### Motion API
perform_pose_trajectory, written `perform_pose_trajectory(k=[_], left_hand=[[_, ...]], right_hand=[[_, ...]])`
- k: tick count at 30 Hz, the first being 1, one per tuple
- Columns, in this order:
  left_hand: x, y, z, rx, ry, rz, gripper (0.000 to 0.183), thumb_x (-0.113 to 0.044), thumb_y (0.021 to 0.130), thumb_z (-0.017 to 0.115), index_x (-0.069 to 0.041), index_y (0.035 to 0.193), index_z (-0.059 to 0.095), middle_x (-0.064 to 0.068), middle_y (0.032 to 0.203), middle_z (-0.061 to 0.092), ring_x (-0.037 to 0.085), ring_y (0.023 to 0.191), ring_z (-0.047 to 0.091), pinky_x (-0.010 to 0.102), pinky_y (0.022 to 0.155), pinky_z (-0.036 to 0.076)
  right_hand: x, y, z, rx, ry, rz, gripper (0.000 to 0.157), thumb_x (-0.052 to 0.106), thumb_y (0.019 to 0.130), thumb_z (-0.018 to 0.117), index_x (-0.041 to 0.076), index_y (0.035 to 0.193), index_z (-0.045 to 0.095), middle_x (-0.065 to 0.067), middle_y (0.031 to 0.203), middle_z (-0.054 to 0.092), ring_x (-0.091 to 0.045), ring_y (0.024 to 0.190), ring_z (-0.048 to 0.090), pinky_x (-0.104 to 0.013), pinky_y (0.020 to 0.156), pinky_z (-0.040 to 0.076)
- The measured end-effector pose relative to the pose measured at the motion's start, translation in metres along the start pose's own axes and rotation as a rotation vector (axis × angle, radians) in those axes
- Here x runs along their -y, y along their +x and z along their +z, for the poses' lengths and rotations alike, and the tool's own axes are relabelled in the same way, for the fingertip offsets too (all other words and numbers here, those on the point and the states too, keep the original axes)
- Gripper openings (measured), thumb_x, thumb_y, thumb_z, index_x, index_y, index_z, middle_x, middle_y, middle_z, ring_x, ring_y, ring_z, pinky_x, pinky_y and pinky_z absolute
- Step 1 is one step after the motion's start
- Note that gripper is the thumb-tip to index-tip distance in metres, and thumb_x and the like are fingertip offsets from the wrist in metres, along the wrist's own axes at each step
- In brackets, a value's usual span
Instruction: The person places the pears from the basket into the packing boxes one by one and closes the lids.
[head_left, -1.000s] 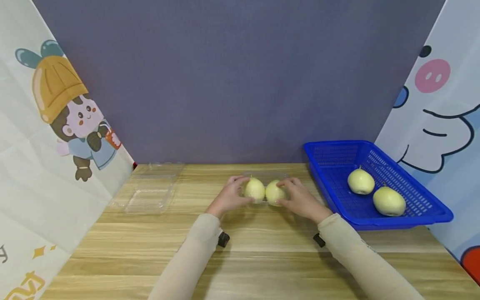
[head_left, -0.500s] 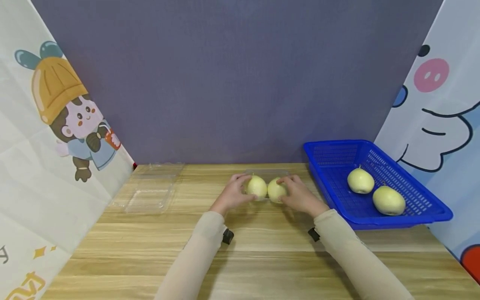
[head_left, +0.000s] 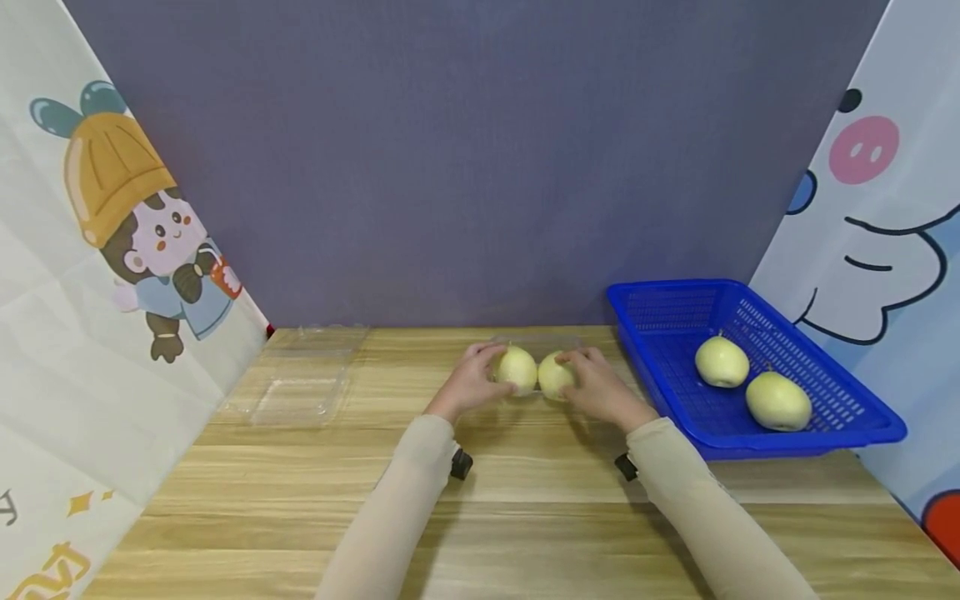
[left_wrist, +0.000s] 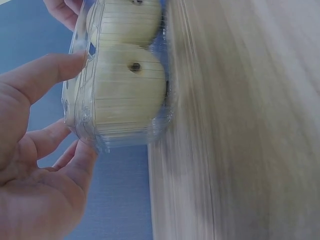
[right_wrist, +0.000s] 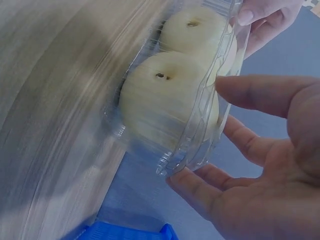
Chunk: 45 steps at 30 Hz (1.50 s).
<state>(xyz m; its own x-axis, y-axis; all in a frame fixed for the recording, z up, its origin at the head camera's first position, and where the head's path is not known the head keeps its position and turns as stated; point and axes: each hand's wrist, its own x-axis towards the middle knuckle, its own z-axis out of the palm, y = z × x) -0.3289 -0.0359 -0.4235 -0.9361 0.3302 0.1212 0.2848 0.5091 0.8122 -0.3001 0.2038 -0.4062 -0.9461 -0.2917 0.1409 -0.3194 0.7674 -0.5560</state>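
Note:
Two pale yellow pears (head_left: 517, 372) sit side by side in a clear plastic fruit box (left_wrist: 156, 134) in the middle of the table. My left hand (head_left: 468, 385) grips the box's left end, its thumb and fingers spread along the rim in the left wrist view. At the opposite end, my right hand (head_left: 602, 392) holds the rim between thumb and fingers, as the right wrist view shows. The fingers partly cover the outer sides of both pears in the head view. Through the clear wall, the pears' dark-centred dimples show in both wrist views.
A blue plastic basket (head_left: 651, 392) with two more pears (head_left: 778, 402) stands at the right, close to my right forearm. Another clear plastic box (head_left: 296, 400) lies open at the left. A grey-blue panel (head_left: 450, 167) rises behind the wooden table (head_left: 525, 533).
Both hands and the box with its pears have shifted slightly away from me and a little to the right. The basket and the other box have stayed put.

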Motion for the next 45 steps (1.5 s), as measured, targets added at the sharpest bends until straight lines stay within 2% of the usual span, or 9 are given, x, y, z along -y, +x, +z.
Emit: perform_pose_trajectory(k=[7,12,19,30,38,45], left_hand=[[-0.002,0.008,0.000,-0.004,0.026,0.012,0.078,-0.020,0.083,0.084,-0.008,0.150,0.045,0.017,0.155,0.030,0.040,0.126,0.051,0.042,0.101,0.051],[-0.003,0.012,0.002,0.000,0.036,-0.004,0.078,-0.021,0.084,0.083,-0.010,0.151,0.045,0.016,0.157,0.028,0.039,0.126,0.051,0.043,0.101,0.050],[0.001,0.016,0.004,0.005,0.030,-0.018,0.076,-0.024,0.086,0.081,-0.010,0.151,0.044,0.012,0.156,0.029,0.034,0.129,0.047,0.043,0.105,0.047],[0.000,0.022,0.009,-0.021,0.010,-0.025,0.076,-0.025,0.087,0.080,-0.010,0.152,0.044,0.011,0.155,0.031,0.032,0.130,0.047,0.043,0.106,0.046],[-0.001,0.030,0.009,-0.028,-0.001,-0.011,0.076,-0.021,0.087,0.079,-0.007,0.152,0.042,0.013,0.155,0.031,0.034,0.132,0.046,0.045,0.109,0.043],[0.000,0.037,0.012,-0.041,0.059,0.000,0.074,-0.022,0.089,0.078,-0.007,0.152,0.043,0.014,0.158,0.029,0.035,0.140,0.038,0.050,0.114,0.035]], right_hand=[[-0.003,0.009,0.000,-0.018,0.002,0.032,0.052,0.007,0.088,0.067,0.000,0.138,0.053,-0.034,0.145,0.035,-0.053,0.132,0.036,-0.066,0.107,0.035],[-0.002,0.011,0.001,-0.025,-0.010,0.053,0.056,0.009,0.086,0.066,0.001,0.140,0.052,-0.034,0.146,0.034,-0.055,0.131,0.035,-0.068,0.105,0.037],[-0.003,0.013,0.001,-0.007,-0.029,0.079,0.057,0.013,0.090,0.065,0.002,0.144,0.048,-0.032,0.150,0.029,-0.054,0.134,0.030,-0.068,0.105,0.037],[-0.009,0.026,0.006,-0.039,-0.021,0.116,0.061,0.019,0.089,0.071,0.004,0.144,0.048,-0.031,0.150,0.028,-0.053,0.133,0.032,-0.071,0.102,0.038],[-0.008,0.032,0.005,-0.035,-0.026,0.143,0.063,0.018,0.089,0.070,0.003,0.145,0.045,-0.031,0.151,0.027,-0.052,0.132,0.033,-0.068,0.103,0.038],[-0.010,0.036,0.006,-0.038,-0.035,0.149,0.064,0.019,0.089,0.068,0.004,0.146,0.043,-0.031,0.152,0.026,-0.052,0.133,0.032,-0.070,0.103,0.038]])
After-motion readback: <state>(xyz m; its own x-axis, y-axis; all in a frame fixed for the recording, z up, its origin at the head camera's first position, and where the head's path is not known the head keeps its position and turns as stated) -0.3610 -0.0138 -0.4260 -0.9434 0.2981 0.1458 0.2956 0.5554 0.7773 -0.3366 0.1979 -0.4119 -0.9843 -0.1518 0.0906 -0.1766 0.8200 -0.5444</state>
